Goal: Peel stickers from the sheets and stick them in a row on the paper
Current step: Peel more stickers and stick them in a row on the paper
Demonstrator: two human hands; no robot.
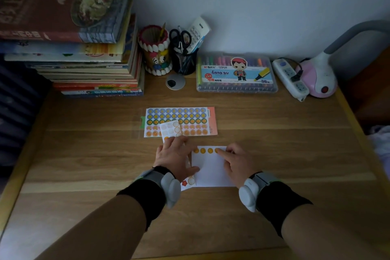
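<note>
Right hand (pixel 236 164), grip open, is pressing its index fingertip (pixel 221 153) onto the fourth sticker (pixel 216 150) at the paper's (pixel 211 173) top edge. Left hand (pixel 175 156), grip open, is lying flat at the paper's left edge. Risk: fingertip dragging sideways, skewing the row.

Black elastic cuffs (pixel 145 198) on both forearms, grey straps (pixel 261 179) with rounded pale-grey pods (pixel 172 188) at the wrists
</note>
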